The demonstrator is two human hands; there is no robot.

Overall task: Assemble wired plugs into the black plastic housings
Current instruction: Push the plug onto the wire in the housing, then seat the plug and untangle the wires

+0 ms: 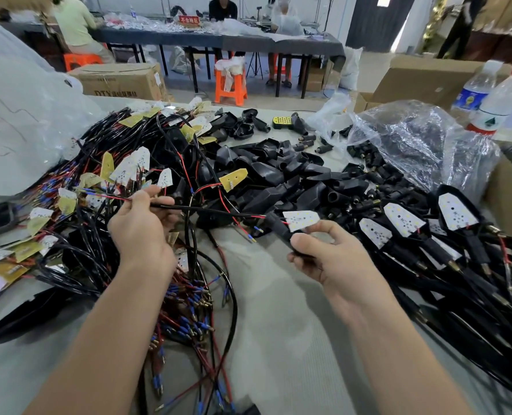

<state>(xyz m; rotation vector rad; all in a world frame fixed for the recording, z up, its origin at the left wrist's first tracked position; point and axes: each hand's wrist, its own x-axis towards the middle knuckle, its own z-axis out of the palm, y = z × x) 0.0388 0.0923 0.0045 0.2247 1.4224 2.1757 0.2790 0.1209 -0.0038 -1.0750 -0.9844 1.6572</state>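
My right hand [323, 256] grips a black plastic housing piece [280, 230] with a white LED board [301, 220] sticking out above my thumb. A black cable [207, 209] with red and black leads runs from that piece leftward to my left hand [142, 226], which pinches it between thumb and fingers. A tangled pile of wired plugs with white and yellow boards [123, 181] lies at left. Loose black housings [278, 175] are heaped in the middle. Several assembled units [428, 235] lie in a row at right.
A clear plastic bag of small black parts [413, 145] sits at right, beside two water bottles [494, 103] and cardboard boxes [428, 79]. A big white bag [24, 115] stands at left. People sit at a far table [219, 40]; an orange stool [231, 82] stands between.
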